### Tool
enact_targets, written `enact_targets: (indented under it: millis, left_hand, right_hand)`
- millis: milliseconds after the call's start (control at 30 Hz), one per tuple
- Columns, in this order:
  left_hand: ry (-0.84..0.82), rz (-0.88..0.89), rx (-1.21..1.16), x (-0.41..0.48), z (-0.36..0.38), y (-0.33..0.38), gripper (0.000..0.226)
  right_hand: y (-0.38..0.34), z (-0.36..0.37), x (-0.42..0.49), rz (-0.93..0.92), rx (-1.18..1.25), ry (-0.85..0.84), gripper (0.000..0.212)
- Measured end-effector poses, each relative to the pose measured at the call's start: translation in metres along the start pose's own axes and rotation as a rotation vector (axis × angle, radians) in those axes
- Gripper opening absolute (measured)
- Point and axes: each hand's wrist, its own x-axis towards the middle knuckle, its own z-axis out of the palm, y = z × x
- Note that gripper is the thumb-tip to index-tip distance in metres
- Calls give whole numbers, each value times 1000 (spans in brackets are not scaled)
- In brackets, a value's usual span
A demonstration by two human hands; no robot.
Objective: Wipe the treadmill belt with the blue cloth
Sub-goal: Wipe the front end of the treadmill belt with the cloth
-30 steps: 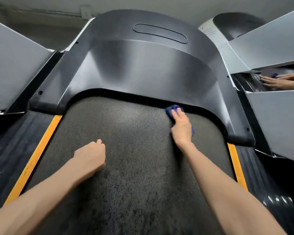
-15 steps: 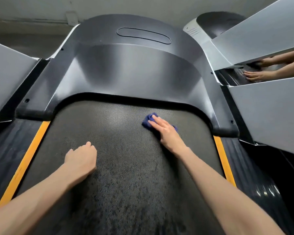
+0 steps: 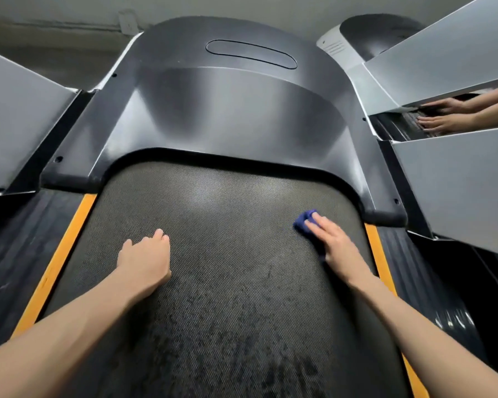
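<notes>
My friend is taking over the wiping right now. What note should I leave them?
Left hand: fingers curled, holds nothing, rests on the belt.
Right hand: flat, fingers straight, presses the cloth onto the belt near its far right corner, just short of the cover.
Done: wiping is under way; how much is clean, I cannot tell.
Left: probably the rest of the belt; the near part looks blotchy.

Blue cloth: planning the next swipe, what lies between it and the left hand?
Only bare treadmill belt between blue cloth and left hand, in the head view.
</notes>
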Motion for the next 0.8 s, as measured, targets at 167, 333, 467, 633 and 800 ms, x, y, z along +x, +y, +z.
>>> enact_targets:
  millis: [167,333,467,633,800]
  left_hand:
    - [-43,-8,-32,3,-4,-2,37]
    - [-76,-23,-40,13,-6,2,33]
    - [-15,-21,53,6,1,11,35]
    - [-18,-43,17,12,0,15,34]
    - [4,7,169,13,1,21,31]
  right_hand:
    - [-23,-1,43,447,85,179,61]
    - [-39,2,-20,-292,-224,22,65]
    - [16,-22,7,-5,-255,1,80]
    - [-51,-9,51,528,-76,143,41]
    - [-127,35,-19,-244,-131,39,52]
